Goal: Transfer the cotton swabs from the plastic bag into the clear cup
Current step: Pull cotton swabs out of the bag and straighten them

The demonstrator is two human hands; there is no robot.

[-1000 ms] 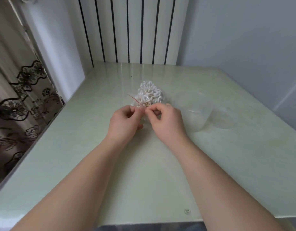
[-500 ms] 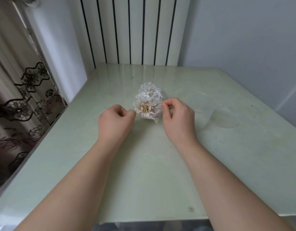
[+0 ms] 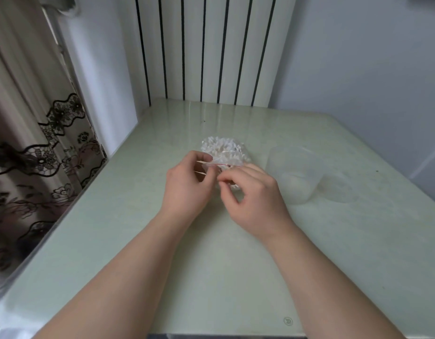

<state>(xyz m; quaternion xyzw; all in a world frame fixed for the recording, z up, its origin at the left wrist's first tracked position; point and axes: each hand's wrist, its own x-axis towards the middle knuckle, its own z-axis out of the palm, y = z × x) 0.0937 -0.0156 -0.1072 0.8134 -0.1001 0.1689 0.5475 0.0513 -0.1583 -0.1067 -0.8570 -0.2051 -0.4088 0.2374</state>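
A small clear plastic bag (image 3: pixel 223 152) full of white cotton swabs lies on the pale green table (image 3: pixel 138 228), a little beyond my hands. My left hand (image 3: pixel 187 184) pinches the bag's near edge with its red zip strip. My right hand (image 3: pixel 253 194) pinches the same edge from the right, fingers curled. The clear cup (image 3: pixel 292 174) lies to the right of the bag; it is hard to make out against the table.
A white radiator (image 3: pixel 206 50) stands against the wall behind the table. A patterned curtain (image 3: pixel 35 143) hangs along the table's left edge. A faint round clear shape (image 3: pixel 339 189) lies just right of the cup.
Half a second ago my hands were apart on either side of the bag. They have come back together at its near edge, and the bag's swab tips face the camera again.
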